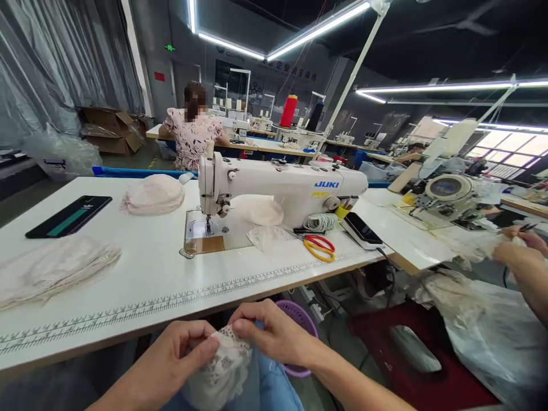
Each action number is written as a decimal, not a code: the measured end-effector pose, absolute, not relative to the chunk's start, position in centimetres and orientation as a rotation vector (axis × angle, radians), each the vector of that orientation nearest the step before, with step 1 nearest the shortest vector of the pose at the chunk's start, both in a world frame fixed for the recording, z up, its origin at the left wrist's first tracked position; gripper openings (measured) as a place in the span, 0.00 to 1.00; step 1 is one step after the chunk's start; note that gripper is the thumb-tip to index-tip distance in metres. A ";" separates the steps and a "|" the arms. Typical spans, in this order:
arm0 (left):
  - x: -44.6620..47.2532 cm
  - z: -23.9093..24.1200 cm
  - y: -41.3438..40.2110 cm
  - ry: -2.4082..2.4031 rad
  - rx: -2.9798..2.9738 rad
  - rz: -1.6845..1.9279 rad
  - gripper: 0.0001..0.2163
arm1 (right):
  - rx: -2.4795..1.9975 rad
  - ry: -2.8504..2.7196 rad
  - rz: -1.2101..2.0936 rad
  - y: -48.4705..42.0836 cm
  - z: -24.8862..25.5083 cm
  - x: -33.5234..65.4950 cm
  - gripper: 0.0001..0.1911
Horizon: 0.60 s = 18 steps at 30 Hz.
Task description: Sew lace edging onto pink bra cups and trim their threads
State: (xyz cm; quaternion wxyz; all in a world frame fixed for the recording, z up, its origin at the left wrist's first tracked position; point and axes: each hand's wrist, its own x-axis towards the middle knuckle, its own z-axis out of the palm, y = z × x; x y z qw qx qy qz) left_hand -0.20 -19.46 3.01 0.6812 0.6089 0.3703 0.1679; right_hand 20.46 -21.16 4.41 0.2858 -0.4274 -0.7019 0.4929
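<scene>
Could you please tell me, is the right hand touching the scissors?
Apart. The head view shows the right hand at the lace fabric, with white tabletop between it and the scissors.

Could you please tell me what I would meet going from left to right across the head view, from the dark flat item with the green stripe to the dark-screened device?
Dark flat item → left hand → lacy white cloth → right hand → scissors → dark-screened device.
</scene>
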 end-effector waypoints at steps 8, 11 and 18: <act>0.2 0.3 -20.8 0.880 1.303 0.387 0.22 | -1.141 -1.730 1.587 -23.7 1.7 22.4 0.15; 0.6 -0.4 -20.9 0.865 1.284 0.395 0.21 | -1.110 -1.664 1.634 -24.1 1.3 22.9 0.18; 1.9 0.0 -20.7 0.840 1.356 0.290 0.21 | -1.124 -1.448 1.648 -24.7 0.0 22.9 0.22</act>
